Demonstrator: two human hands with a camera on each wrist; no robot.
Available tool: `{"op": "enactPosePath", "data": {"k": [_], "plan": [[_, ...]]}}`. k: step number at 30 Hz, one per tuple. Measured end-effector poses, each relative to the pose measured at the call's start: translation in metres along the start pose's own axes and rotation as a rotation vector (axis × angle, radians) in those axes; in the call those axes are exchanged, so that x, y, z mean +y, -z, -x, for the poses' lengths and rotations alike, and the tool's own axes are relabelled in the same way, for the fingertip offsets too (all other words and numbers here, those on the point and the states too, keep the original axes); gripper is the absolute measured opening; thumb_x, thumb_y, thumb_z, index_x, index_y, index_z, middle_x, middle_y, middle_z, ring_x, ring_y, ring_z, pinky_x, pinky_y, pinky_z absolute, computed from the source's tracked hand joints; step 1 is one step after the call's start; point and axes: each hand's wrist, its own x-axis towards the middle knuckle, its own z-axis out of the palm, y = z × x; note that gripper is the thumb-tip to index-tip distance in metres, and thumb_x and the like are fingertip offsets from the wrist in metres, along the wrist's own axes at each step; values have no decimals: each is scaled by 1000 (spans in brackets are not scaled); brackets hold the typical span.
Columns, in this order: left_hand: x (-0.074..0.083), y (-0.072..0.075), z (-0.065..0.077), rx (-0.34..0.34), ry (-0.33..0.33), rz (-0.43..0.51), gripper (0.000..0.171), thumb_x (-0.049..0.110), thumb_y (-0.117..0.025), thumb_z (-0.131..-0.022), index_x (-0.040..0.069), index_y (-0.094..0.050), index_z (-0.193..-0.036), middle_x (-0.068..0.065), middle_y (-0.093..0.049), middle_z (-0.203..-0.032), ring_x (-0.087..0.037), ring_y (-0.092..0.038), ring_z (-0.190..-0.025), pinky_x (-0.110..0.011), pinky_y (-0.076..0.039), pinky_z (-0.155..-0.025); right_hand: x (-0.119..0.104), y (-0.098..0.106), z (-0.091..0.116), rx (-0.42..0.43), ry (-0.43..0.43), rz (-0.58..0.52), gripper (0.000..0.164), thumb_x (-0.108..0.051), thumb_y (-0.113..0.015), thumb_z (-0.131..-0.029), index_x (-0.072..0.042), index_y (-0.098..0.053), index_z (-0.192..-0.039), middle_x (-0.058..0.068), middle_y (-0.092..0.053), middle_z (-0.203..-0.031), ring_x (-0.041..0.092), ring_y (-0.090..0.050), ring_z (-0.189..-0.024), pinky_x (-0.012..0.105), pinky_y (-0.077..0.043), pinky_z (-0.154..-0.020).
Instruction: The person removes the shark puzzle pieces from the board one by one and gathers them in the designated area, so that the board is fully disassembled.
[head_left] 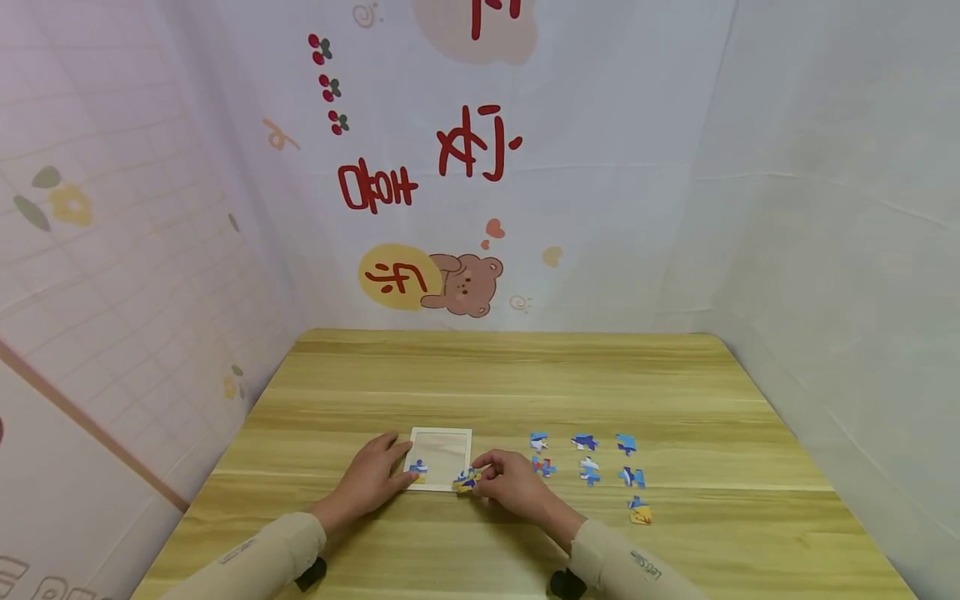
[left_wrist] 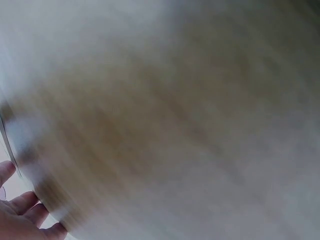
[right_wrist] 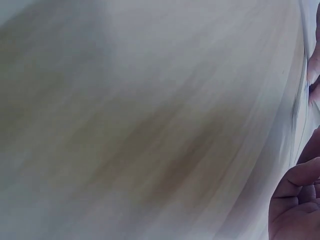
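Note:
A square white puzzle tray (head_left: 442, 431) lies on the table, with one blue and yellow jigsaw piece (head_left: 417, 473) in its lower left corner. My left hand (head_left: 372, 475) rests along the tray's left side, fingertips at its edge and thumb at that corner piece. Over the tray's lower right corner, my right hand (head_left: 512, 481) pinches another jigsaw piece (head_left: 465, 481), blue and yellow, between thumb and fingers. The left wrist view catches the left fingers (left_wrist: 36, 212) at the lower left. Curled right fingers (right_wrist: 295, 195) show at the right wrist view's edge.
Right of the tray, several loose jigsaw pieces are laid out in rows, among them a dark blue one (head_left: 585, 442) and a yellow-cornered one (head_left: 640, 511) nearest me. The wooden table (head_left: 510, 367) meets a printed cloth wall (head_left: 615, 250) at the back.

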Motion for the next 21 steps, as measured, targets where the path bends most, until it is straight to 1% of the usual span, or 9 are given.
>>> {"op": "enactPosePath", "data": {"k": [6, 12, 15, 21], "plan": [[1, 1, 0, -6, -2, 10, 53, 30, -73, -91, -2, -61, -132, -29, -48, -141, -46, -43, -131, -59, -32, -108, 6, 20, 14, 4, -10, -14, 29, 3, -71, -83, 5, -64, -111, 5, -63, -77, 16, -59, -59, 27, -48, -53], [0, 1, 0, -8, -6, 2, 54, 30, -72, -91, -2, -61, -132, -30, -47, -140, -46, -43, -131, -60, -32, -107, 16, 40, 28, 16, -45, 9, 28, 0, -72, -84, 2, -65, -111, 4, -62, -77, 16, -59, -61, 26, -48, -54], [-1, 0, 1, -5, -8, -5, 54, 30, -72, -91, -2, -61, -132, -30, -47, -140, -46, -43, -131, -60, -32, -107, 19, 51, 36, 17, -55, 0, 29, -1, -71, -85, 3, -64, -112, 4, -63, -78, 17, -58, -62, 27, -49, -55], [0, 0, 0, -7, -10, -8, 54, 30, -73, -91, -2, -61, -132, -30, -48, -140, -47, -43, -131, -60, -33, -107, 29, 78, 55, 51, -79, -15, 31, -2, -73, -85, 6, -63, -114, 5, -62, -80, 18, -58, -65, 28, -51, -56]]}}
